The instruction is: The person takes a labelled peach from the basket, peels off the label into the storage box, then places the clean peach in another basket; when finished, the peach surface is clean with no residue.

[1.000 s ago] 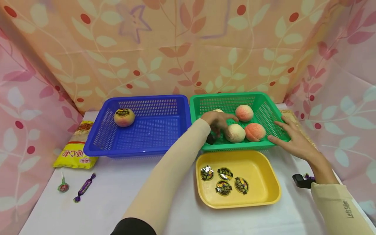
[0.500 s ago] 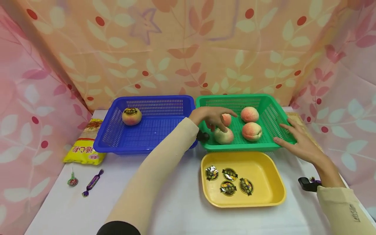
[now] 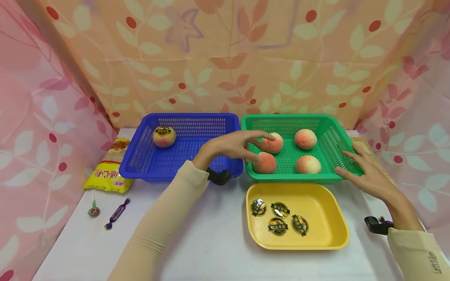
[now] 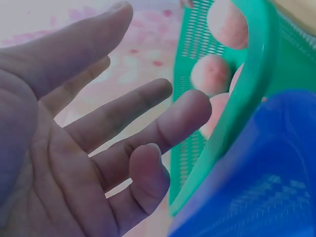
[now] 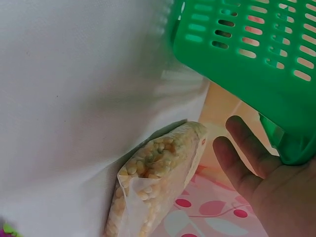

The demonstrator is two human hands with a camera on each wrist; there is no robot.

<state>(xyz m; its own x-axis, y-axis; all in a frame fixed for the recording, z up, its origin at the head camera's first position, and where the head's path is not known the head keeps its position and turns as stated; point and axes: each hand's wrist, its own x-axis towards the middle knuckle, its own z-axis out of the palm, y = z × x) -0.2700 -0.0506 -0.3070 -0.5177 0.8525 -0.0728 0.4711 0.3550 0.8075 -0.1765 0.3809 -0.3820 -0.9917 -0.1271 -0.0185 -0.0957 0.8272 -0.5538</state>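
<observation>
Several pink and cream peaches lie in the green basket (image 3: pixel 358 166); the front left peach (image 3: pixel 265 164) and the back left peach (image 3: pixel 275 143) are nearest my left hand (image 3: pixel 228 145). That hand hovers over the side where the baskets meet, its fingers spread and reaching over the green one. In the left wrist view, the palm (image 4: pixel 54 163) holds nothing. My right hand (image 3: pixel 372 177) touches the green basket's front right corner, fingers extended along its right side. The blue basket (image 3: pixel 181 180) holds one peach (image 3: pixel 164 137) with a black and gold label.
A yellow tray (image 3: pixel 330 218) with several round stickers (image 3: pixel 277 226) stands before the green basket. At left lie a yellow packet (image 3: pixel 109 175), a lollipop (image 3: pixel 93 211) and a purple-wrapped candy (image 3: pixel 117 214). A bag of pale kernels (image 5: pixel 153 173) lies right of the green basket.
My left hand has drawn back leftward from the green basket. The peaches in it have rolled and show other sides. My right hand stays at the basket's corner; the head view has shifted.
</observation>
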